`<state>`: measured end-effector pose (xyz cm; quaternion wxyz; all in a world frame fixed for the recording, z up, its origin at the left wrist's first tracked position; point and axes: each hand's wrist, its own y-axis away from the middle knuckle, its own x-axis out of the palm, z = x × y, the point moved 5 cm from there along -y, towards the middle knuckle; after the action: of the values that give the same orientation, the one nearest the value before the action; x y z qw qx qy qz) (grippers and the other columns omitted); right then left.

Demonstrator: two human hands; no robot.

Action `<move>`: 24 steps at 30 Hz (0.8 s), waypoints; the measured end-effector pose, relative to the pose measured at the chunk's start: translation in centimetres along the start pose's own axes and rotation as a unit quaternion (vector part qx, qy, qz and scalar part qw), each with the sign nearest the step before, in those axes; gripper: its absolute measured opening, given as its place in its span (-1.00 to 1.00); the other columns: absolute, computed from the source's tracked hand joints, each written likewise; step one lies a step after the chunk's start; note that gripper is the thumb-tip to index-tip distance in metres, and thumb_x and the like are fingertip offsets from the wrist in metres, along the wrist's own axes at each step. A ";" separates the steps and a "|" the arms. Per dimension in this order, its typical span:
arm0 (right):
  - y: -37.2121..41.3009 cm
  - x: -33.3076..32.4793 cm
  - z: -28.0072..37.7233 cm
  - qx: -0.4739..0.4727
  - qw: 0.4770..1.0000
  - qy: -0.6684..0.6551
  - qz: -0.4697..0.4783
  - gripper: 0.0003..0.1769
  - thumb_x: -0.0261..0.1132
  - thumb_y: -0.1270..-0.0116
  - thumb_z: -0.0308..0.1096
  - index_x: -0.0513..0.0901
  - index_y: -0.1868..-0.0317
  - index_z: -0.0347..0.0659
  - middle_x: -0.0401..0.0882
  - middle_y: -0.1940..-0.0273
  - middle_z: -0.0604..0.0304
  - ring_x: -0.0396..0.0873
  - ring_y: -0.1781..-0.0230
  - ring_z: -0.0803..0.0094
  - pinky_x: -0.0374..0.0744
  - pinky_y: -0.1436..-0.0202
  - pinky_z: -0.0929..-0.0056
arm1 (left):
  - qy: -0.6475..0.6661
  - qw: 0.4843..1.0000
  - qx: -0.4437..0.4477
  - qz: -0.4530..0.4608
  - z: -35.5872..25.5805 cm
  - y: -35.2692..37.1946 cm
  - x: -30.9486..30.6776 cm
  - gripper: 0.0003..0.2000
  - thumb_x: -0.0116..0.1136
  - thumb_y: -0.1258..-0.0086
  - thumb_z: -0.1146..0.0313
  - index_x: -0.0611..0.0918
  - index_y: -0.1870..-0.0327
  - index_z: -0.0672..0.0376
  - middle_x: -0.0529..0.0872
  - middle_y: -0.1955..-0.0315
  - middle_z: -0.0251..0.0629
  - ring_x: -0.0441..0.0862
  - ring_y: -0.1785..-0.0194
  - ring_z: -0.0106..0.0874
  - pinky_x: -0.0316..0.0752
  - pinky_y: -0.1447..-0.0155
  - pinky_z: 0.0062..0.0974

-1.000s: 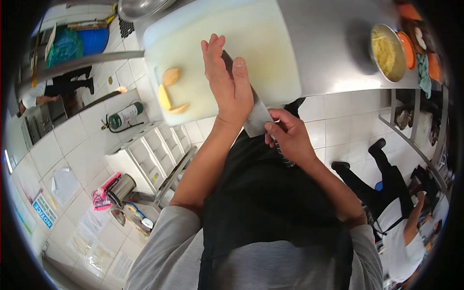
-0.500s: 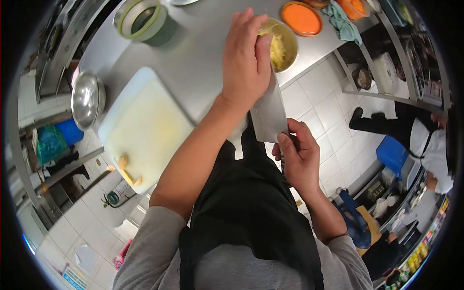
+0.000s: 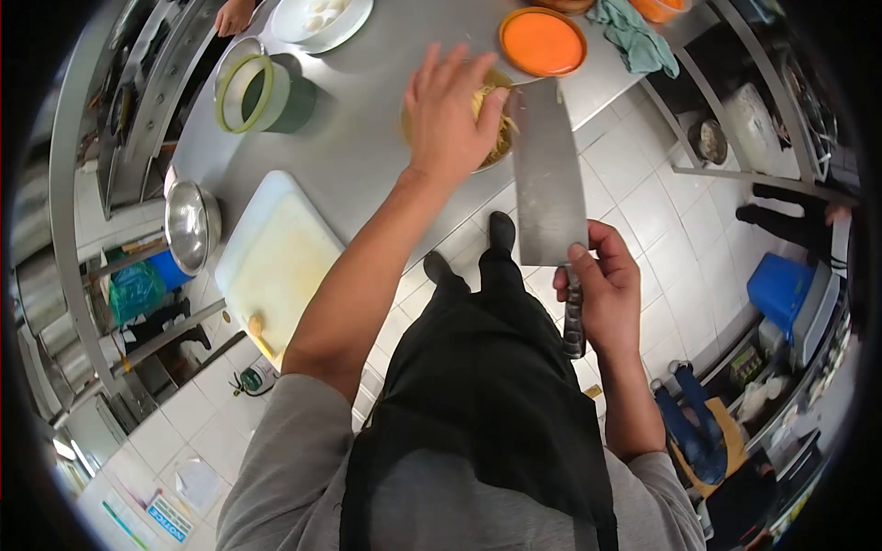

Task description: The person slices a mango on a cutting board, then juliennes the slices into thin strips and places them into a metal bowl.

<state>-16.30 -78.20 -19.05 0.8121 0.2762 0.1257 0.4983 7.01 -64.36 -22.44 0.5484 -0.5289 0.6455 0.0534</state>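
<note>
My right hand [image 3: 606, 285] is wrapped round the dark handle of a cleaver [image 3: 551, 184], its broad blade pointing away from me and its tip close to a bowl [image 3: 407, 118]. Over that bowl hangs my left hand [image 3: 450, 119], fingers spread and slightly blurred. Pale yellow shreds [image 3: 503, 138] show in the bowl beside my thumb; the hand covers much of the rest. To the left lies a white cutting board [image 3: 280, 239]. On its near edge sit a small tan piece [image 3: 255, 325] and a yellow strip [image 3: 265, 347].
An orange-topped round container [image 3: 542, 41] and a green cloth [image 3: 634, 37] lie at the back right. At the left stand a green-rimmed container [image 3: 285, 101] and a metal bowl [image 3: 191, 228]. Another person's hand [image 3: 234, 16] shows at the far left edge.
The cleaver has moved away from my left hand, which has come off the blade with fingers spreading over the bowl. The view has shifted, and another person's hand has appeared.
</note>
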 end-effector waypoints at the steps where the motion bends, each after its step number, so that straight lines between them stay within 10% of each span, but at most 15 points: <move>1: -0.3 -0.4 0.1 0.006 1.000 0.002 -0.004 -0.71 0.25 -0.72 -0.49 0.62 -0.33 -0.38 0.70 0.06 0.18 0.68 0.35 0.56 0.68 0.30 0.49 | 0.015 0.999 -0.035 -0.027 1.4 0.1 -0.3 -0.57 0.44 -0.53 0.23 0.71 -0.35 0.17 0.70 -0.37 0.08 0.51 -0.53 0.15 0.34 -0.66 0.10; 11: -3.4 -2.6 0.8 -0.032 0.996 0.078 0.028 -0.80 0.34 -0.68 -0.38 0.68 -0.21 -0.17 0.68 0.24 0.35 0.52 0.48 0.66 0.51 0.44 0.62 | 0.031 0.981 -0.149 -0.123 3.0 5.8 -9.7 -0.53 0.50 -0.45 0.26 0.73 -0.35 0.11 0.63 -0.42 0.13 0.41 -0.61 0.28 0.32 -0.67 0.18; 20: 0.4 10.3 -0.3 -0.120 0.899 0.341 0.247 -0.68 0.36 -0.62 -0.42 0.64 -0.30 -0.24 0.66 0.28 0.32 0.54 0.48 0.64 0.51 0.45 0.54 | -0.057 0.932 -0.337 -0.121 4.1 26.7 -26.7 -0.48 0.53 -0.43 0.35 0.71 -0.42 0.07 0.59 -0.54 0.00 0.33 -0.71 0.22 0.33 -0.71 0.12; 24: 2.2 14.6 -2.5 -0.164 0.880 0.351 0.273 -0.68 0.42 -0.58 -0.45 0.67 -0.26 -0.32 0.70 0.15 0.24 0.57 0.45 0.60 0.55 0.40 0.51 | -0.121 0.849 -0.443 -0.260 6.7 40.8 -35.1 -0.57 0.47 -0.49 0.46 0.68 -0.34 0.28 0.73 -0.32 0.03 0.62 -0.47 0.04 0.48 -0.59 -0.07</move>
<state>-12.25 -63.82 -18.78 0.5799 -0.0306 0.2384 0.7784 -24.52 -20.32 -19.10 0.3233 -0.8538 0.3205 0.2525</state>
